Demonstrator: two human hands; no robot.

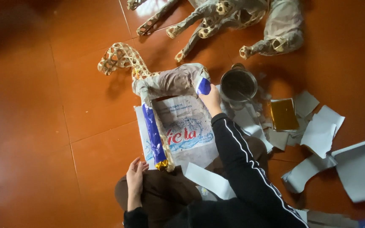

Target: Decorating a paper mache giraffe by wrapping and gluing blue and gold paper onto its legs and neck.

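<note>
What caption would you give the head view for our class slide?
Seated on a tiled floor, a person's right hand presses blue paper onto a woven animal frame.

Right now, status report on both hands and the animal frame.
Right hand presses blue paper onto woven animal frame. Left hand open near its blue-wrapped leg. Metal pot beside.

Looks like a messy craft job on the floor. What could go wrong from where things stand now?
The right hand presses blue foil onto the woven animal frame right beside the metal pot; a nudge of the sleeve could tip the pot onto the loose paper sheets. The left hand is off the frame, so the frame may shift under the pressing. The blue strip on the leg might wrinkle.
</note>
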